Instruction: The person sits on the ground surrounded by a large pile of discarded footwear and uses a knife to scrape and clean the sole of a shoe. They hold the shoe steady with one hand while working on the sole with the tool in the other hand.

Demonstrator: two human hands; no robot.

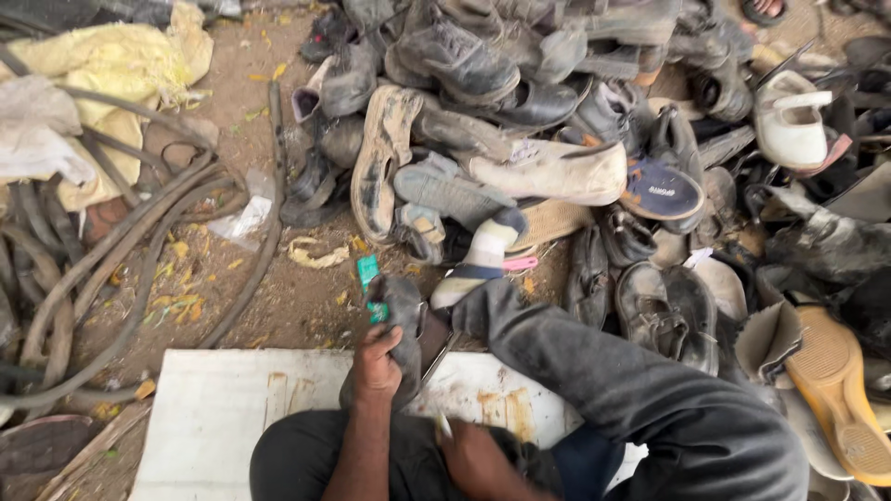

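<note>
**Worn shoe held on a white board before a heap of old footwear**

The left hand (376, 366) has its grip closed around a dark, dusty shoe (408, 334), fingers wrapped over its heel end, pressing it against the white board (223, 417) that lies on the ground. Just right of that grip and nearer the person, the right hand (473, 459) is closed on a small pale tool (445, 425); what kind of tool cannot be told. Both hands sit between the person's dark-trousered legs, and the right leg (603, 371) stretches out past the grip, ending in a striped sock (483, 255).

Just beyond the held shoe lies a small green scrap (368, 271) on the dirt. Left of the grip and well apart, dark rubber hoses (121, 269) curve across the ground beside a yellow sack (121, 65). Farther out, ahead and to the right, a big pile of worn shoes (557, 111) spreads, with a white shoe (789, 121) and an orange sole (840, 390) among them.
</note>
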